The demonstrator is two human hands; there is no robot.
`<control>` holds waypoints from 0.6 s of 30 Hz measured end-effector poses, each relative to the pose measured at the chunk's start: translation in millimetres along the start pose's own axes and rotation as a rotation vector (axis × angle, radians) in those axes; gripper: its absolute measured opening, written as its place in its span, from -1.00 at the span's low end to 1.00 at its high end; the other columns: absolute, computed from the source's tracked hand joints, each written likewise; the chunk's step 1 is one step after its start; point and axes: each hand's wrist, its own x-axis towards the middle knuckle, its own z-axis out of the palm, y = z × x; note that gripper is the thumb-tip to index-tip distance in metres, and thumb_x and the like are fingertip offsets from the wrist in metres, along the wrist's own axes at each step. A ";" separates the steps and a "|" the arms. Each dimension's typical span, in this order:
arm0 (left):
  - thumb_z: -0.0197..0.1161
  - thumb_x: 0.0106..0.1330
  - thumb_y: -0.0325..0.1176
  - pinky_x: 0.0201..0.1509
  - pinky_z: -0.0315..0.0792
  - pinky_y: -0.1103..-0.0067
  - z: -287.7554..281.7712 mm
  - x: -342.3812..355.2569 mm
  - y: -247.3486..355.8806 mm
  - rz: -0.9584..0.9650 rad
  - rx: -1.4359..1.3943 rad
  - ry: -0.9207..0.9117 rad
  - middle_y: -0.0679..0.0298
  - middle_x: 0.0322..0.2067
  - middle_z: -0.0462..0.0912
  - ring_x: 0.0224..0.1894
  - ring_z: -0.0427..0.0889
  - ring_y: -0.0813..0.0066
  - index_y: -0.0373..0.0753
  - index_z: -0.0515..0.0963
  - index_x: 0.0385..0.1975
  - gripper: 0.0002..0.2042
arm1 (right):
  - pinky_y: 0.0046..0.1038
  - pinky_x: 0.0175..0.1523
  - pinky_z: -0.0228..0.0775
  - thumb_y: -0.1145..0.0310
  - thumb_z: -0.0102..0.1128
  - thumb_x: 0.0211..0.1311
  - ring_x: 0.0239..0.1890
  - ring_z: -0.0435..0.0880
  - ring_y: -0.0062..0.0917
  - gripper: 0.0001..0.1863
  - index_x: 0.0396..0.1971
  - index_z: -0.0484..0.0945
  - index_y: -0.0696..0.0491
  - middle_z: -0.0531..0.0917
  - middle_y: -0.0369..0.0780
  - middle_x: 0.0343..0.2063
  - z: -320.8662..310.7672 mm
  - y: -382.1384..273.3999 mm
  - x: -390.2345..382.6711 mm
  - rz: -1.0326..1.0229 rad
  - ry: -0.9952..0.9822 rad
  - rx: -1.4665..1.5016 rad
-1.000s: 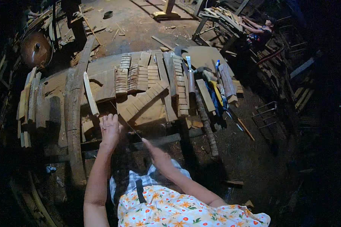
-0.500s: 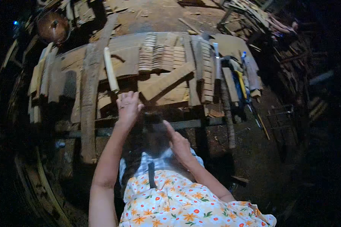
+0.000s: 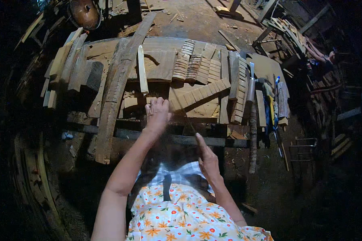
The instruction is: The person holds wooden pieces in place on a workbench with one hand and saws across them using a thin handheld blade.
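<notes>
1. Tabletop (image 3: 163, 43). Spans the middle of the view, carries wood from end to end.
2. Long dark plank (image 3: 116, 88). Lies across the tabletop to the left of the hands, overhangs far and near edges alike.
3. Person (image 3: 317, 54) at upper right. Reaches with bare arms toward a heap of sticks (image 3: 287, 34), well apart from the tabletop.
4. Stacked boards (image 3: 64, 60). Fill the left end, beyond the long dark plank.
5. Grooved blocks (image 3: 194, 66). Sit side by side in rows toward the far side.
6. Slanted grooved board (image 3: 207, 93). Rests aslant in front of those rows, left end near the left hand.
7. Pale strip (image 3: 142, 70). Lies just right of the long dark plank, near end toward the left hand.
8. Left hand (image 3: 157, 114). Bends fingers down at the near side, against a small wood block (image 3: 151, 99); impossible to tell whether grasping or only pressing.
9. Right hand (image 3: 208, 158). Hangs lower, apart from the left; fingers clenched around the rear of a thin tool (image 3: 192, 125).
10. Chisel (image 3: 251, 86). Lies right of the grooved blocks, metal end pointing away.
11. Thin tool, again. Extends forward and leftward from the right fingers, crosses the slanted grooved board's left end in view; too fine to judge whether touching.
</notes>
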 end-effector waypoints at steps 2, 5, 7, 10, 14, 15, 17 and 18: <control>0.36 0.00 -0.28 -0.01 0.23 0.27 -2.0 -2.4 2.1 -0.008 -0.030 0.016 0.16 -0.16 0.40 -0.03 0.35 0.15 -0.23 0.41 -0.09 -0.55 | -0.12 -0.30 0.43 0.70 0.07 -0.03 -0.37 0.59 -0.12 -0.08 0.33 0.02 -0.34 0.53 -0.09 -0.35 -7.0 -4.4 -3.5 -0.027 0.032 0.002; 0.35 -0.01 -0.32 -0.02 0.24 0.25 2.2 1.5 1.2 -0.011 -0.019 0.029 0.16 -0.18 0.39 -0.04 0.34 0.15 -0.24 0.41 -0.12 -0.57 | -0.28 -0.01 0.43 0.72 0.01 0.04 -0.03 0.55 -0.13 -0.19 0.30 0.13 -0.24 0.51 -0.01 -0.01 -7.5 -1.6 -14.8 0.014 0.039 0.107; 0.35 -0.02 -0.35 -0.03 0.25 0.24 4.2 2.5 -0.5 -0.026 0.019 0.024 0.16 -0.18 0.39 -0.04 0.34 0.14 -0.25 0.40 -0.13 -0.57 | -0.29 -0.05 0.44 0.72 0.02 0.04 -0.07 0.58 -0.16 -0.21 0.29 0.16 -0.23 0.53 -0.01 -0.05 -1.7 3.3 -16.6 0.088 -0.069 0.026; 0.35 -0.02 -0.37 -0.05 0.26 0.22 0.8 4.9 5.5 -0.010 0.045 -0.017 0.14 -0.18 0.39 -0.04 0.34 0.14 -0.25 0.39 -0.14 -0.58 | -0.27 -0.11 0.46 0.72 0.02 0.04 -0.14 0.60 -0.18 -0.20 0.29 0.15 -0.25 0.55 -0.03 -0.13 1.8 6.5 -21.4 0.117 -0.076 0.017; 0.34 0.00 -0.37 -0.06 0.27 0.21 -1.5 6.6 8.1 -0.018 0.082 -0.058 0.13 -0.18 0.39 -0.05 0.35 0.14 -0.26 0.38 -0.16 -0.60 | -0.24 -0.17 0.45 0.71 0.02 0.05 -0.23 0.61 -0.20 -0.20 0.29 0.15 -0.26 0.55 -0.04 -0.25 0.5 0.5 -23.0 0.137 -0.100 -0.033; 0.34 0.00 -0.37 -0.06 0.27 0.21 -0.5 6.8 8.4 -0.025 0.112 -0.056 0.14 -0.19 0.39 -0.06 0.36 0.14 -0.26 0.39 -0.18 -0.61 | -0.23 -0.19 0.44 0.70 0.02 0.06 -0.28 0.60 -0.19 -0.21 0.29 0.15 -0.27 0.54 -0.05 -0.29 0.7 0.1 -23.1 0.144 -0.119 -0.061; 0.35 0.00 -0.37 -0.06 0.27 0.21 3.0 6.9 5.7 -0.025 0.120 -0.061 0.15 -0.19 0.39 -0.06 0.36 0.15 -0.26 0.40 -0.19 -0.62 | -0.22 -0.21 0.43 0.69 0.02 0.07 -0.32 0.59 -0.19 -0.22 0.29 0.15 -0.27 0.53 -0.06 -0.33 3.8 1.3 -23.7 0.153 -0.139 -0.091; 0.35 0.00 -0.36 -0.06 0.27 0.21 4.8 7.5 6.2 -0.019 0.124 -0.067 0.15 -0.19 0.39 -0.06 0.36 0.15 -0.26 0.41 -0.20 -0.63 | -0.21 -0.23 0.43 0.68 0.02 0.08 -0.35 0.58 -0.19 -0.22 0.29 0.14 -0.28 0.51 -0.07 -0.37 6.8 4.7 -26.0 0.110 -0.101 -0.065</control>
